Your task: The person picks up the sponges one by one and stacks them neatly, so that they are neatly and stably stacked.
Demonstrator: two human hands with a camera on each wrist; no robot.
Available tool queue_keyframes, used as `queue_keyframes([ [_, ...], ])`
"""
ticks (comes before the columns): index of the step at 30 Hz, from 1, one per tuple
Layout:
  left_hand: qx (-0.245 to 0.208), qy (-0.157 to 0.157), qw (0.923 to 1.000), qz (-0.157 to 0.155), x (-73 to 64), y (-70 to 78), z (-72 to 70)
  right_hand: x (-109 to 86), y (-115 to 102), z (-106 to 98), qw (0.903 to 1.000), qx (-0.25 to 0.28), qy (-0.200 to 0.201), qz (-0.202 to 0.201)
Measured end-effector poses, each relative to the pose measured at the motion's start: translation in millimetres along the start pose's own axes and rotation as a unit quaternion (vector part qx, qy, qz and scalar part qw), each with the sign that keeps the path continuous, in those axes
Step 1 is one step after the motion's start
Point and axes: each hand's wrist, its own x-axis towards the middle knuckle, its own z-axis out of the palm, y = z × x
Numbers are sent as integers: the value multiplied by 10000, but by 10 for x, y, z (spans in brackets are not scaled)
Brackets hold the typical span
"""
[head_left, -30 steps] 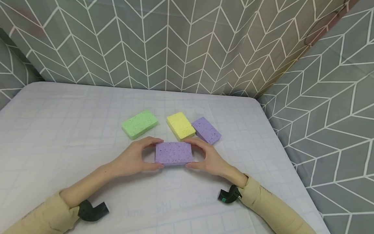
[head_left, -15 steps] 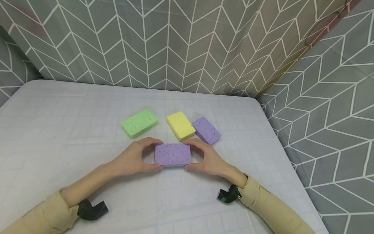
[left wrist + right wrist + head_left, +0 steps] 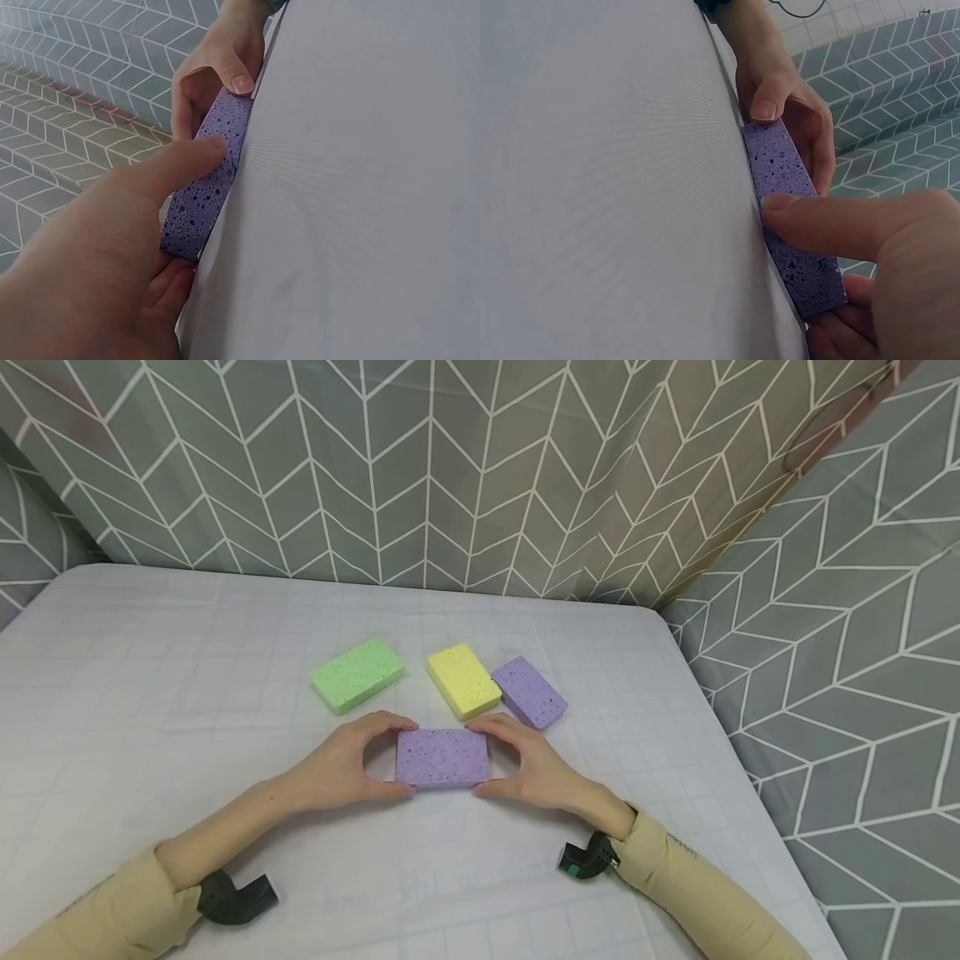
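A purple sponge (image 3: 442, 758) with dark pores lies flat on the white cloth, its long side facing the person. My left hand (image 3: 348, 760) pinches its left end, thumb on the near edge and fingers at the far edge. At the other end my right hand (image 3: 536, 764) pinches it the same way. Both wrist views show the near long side of this sponge (image 3: 199, 195) down at the table surface, with a thumb pressed on it from each hand. Part of the far edge is hidden behind the sponge.
Beyond the hands lie a green sponge (image 3: 357, 676), a yellow sponge (image 3: 463, 682) and a second purple sponge (image 3: 529, 692); the last two meet at a corner. A white cloth with faint grid lines covers the table (image 3: 187, 643). Grey patterned curtains (image 3: 405, 468) border it behind and at the right.
The gripped purple sponge has slid slightly toward the person and a little left, both hands still holding its ends. The other sponges stay in place.
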Motion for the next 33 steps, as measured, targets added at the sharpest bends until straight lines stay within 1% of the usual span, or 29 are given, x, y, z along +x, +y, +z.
queue_keyframes([
  [7, -64, -66, 10000, -6, 6, -23, 6, -1, -4, -4, 9999, -1, -38, 136],
  [18, -157, -208, 9997, -25, 11, -47, -4, 3, -2, -1, 10000, 4, -22, 33],
  [24, -231, -262, 9993, -122, 4, -38, -17, -1, -14, 7, 9999, -29, -39, 151],
  [27, -235, -279, 9993, -122, 4, -39, -19, -6, -17, 7, 9998, -35, -33, 196],
  [33, -213, -276, 9993, -132, 1, -43, -12, -5, -10, 9, 9999, -46, -18, 108],
])
